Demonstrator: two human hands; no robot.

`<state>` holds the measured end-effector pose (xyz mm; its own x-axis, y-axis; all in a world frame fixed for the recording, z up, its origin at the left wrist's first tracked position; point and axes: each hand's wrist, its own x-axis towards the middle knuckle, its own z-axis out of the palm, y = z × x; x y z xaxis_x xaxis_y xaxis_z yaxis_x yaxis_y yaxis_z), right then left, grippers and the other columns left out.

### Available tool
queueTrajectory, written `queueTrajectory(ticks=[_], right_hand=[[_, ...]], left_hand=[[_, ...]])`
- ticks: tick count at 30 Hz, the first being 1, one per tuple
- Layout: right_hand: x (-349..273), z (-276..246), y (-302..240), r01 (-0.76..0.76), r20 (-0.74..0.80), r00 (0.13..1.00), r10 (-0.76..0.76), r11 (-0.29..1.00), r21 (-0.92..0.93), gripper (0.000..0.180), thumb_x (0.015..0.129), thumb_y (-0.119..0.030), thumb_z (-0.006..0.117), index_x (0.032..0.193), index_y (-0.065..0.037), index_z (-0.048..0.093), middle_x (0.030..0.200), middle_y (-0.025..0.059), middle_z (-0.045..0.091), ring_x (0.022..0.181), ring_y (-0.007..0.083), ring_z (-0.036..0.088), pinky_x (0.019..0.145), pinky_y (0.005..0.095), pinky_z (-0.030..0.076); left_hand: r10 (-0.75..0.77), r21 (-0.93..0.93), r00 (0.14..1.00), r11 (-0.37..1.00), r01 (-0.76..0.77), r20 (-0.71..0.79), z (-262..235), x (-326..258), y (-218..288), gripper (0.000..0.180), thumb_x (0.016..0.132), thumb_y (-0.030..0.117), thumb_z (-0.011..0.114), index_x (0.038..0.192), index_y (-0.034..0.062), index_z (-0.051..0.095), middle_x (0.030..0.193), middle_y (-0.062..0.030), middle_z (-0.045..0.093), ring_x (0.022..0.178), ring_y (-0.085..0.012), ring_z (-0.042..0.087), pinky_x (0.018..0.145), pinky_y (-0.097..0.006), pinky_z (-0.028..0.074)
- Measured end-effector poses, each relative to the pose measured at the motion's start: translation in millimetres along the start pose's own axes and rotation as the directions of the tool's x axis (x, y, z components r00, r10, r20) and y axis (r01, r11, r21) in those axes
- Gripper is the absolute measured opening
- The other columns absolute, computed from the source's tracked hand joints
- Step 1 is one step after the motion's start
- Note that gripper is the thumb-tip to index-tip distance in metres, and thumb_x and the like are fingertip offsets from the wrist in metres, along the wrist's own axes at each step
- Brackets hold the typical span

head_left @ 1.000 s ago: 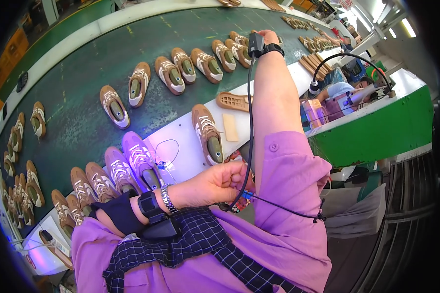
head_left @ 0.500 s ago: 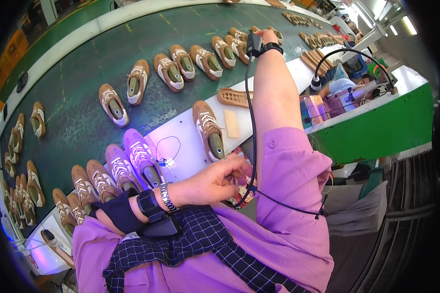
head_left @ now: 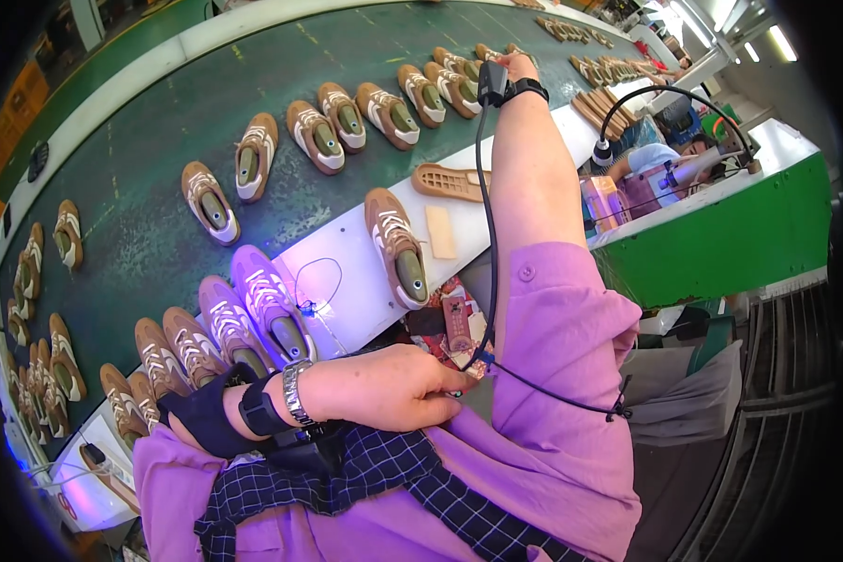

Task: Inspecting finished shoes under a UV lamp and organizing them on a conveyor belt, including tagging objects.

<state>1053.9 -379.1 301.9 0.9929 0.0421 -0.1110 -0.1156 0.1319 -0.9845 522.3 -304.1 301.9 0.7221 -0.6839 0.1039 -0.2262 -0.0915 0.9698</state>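
Note:
My left hand (head_left: 384,386) is low, close to my purple shirt, with its fingers curled and thumb pressed in near a black cable (head_left: 493,253). Whatever may be between those fingertips is too small to make out. A single tan sneaker (head_left: 398,248) with white laces and a green insert stands on the white ledge (head_left: 332,253) beyond it. Outstretched to the far right, my right hand (head_left: 518,66) reaches tan sneakers (head_left: 454,86) on the green belt (head_left: 159,122). A black wrist device and the distance hide its fingers.
A tan outsole (head_left: 450,183) and a beige pad (head_left: 441,232) lie beside the single sneaker. Sneakers under purple light (head_left: 267,300) line the ledge at left. A lamp on a bent arm (head_left: 603,150) and a green-sided bench (head_left: 712,229) stand right, near another person.
My left hand has drawn down from beside the single sneaker toward my lap, uncovering a brown sole-like piece and reddish scraps. My right arm stays outstretched. Belt sneakers appear slightly farther left.

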Motion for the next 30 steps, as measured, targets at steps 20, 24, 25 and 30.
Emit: queueTrajectory(ticks=[20, 24, 25, 30], right_hand=[[-14, -7, -39, 0.042, 0.031, 0.998, -0.052, 0.959, 0.28, 0.02, 0.079, 0.012, 0.043, 0.097, 0.02, 0.043, 0.092, 0.0274, 0.051, 0.076, 0.0342, 0.06, 0.062, 0.0425, 0.057], [-14, -10, -40, 0.035, 0.056, 0.997, -0.052, 0.965, 0.261, 0.022, 0.078, 0.012, 0.044, 0.098, 0.02, 0.043, 0.093, 0.0284, 0.051, 0.076, 0.0351, 0.06, 0.062, 0.0435, 0.057], [-14, -10, -39, 0.017, 0.071, 0.997, -0.038, 0.961, 0.276, 0.023, 0.077, 0.012, 0.044, 0.099, 0.02, 0.042, 0.093, 0.0283, 0.051, 0.076, 0.035, 0.06, 0.062, 0.0433, 0.057], [-14, -12, -31, -0.023, 0.02, 1.0, 0.019, 0.961, 0.277, 0.032, 0.076, 0.013, 0.044, 0.107, 0.018, 0.038, 0.094, 0.0283, 0.052, 0.073, 0.0332, 0.061, 0.059, 0.0399, 0.056]], left_hand=[[-0.065, -0.646, 0.992, 0.763, -0.019, -0.106, 33, 12, -23, 0.088, 0.091, 0.009, 0.055, 0.147, 0.0168, -0.012, 0.148, -0.0098, 0.019, 0.116, -0.0207, 0.047, 0.091, -0.033, 0.043], [0.041, -0.792, 0.979, 0.581, -0.186, -0.2, 36, 19, -33, 0.085, 0.091, 0.009, 0.055, 0.149, 0.0186, -0.005, 0.148, -0.0041, 0.021, 0.121, -0.0171, 0.04, 0.097, -0.031, 0.036], [0.048, -0.795, 0.975, 0.571, -0.204, -0.216, 37, 21, -34, 0.083, 0.091, 0.008, 0.056, 0.149, 0.0186, -0.003, 0.147, -0.0038, 0.022, 0.121, -0.0155, 0.039, 0.098, -0.031, 0.035], [-0.001, -0.944, 0.985, 0.287, -0.164, -0.171, 40, 28, -39, 0.064, 0.09, 0.006, 0.057, 0.145, 0.0111, 0.026, 0.134, -0.0045, 0.042, 0.111, -0.0105, 0.045, 0.095, -0.029, 0.038]])
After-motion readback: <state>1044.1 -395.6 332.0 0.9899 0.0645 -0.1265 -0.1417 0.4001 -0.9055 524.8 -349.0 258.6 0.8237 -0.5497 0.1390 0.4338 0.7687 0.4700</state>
